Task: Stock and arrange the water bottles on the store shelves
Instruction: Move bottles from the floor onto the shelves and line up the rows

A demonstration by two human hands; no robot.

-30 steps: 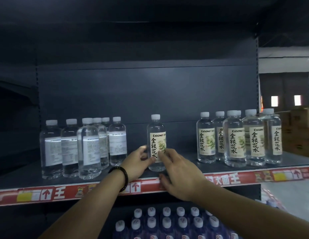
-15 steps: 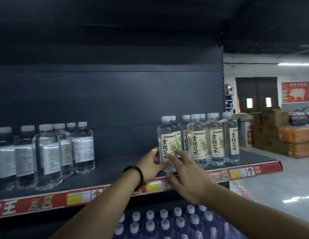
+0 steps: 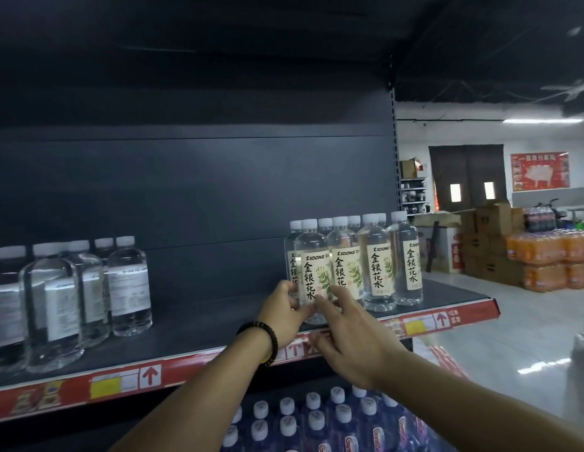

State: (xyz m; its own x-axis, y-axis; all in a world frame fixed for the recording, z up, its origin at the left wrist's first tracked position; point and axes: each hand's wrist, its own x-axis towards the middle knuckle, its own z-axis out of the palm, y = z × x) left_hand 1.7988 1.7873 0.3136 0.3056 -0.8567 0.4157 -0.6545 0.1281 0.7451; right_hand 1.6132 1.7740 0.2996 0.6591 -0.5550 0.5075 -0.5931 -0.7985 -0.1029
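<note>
Dark shelf [image 3: 199, 337], mid-frame, edged by a red price strip [image 3: 121, 383]: we log two groups of bottles on it, well apart.

Lower-deck bottles [image 3: 316, 422], bottom centre: blue bodies, white caps, packed tight.

Grey-label group [image 3: 88, 295], left of frame: clear bottles, upright, white caps.

Cream-label group [image 3: 378, 265], right of centre: upright, shoulder to shoulder, green-sprig labels facing out.

Front bottle [image 3: 311, 272], centre: same cream label, upright at the left end of that group, touching its neighbour, near the shelf's front edge.

Right hand [image 3: 352, 340]: we note fingers stretched nearly straight, tips touching the front bottle's lower label. It wraps nothing.

Left hand [image 3: 284, 314]: fingers curled round the front bottle's lower left side, gripping it.

Beaded bracelet [image 3: 267, 337]: dark, on the left wrist.
</note>
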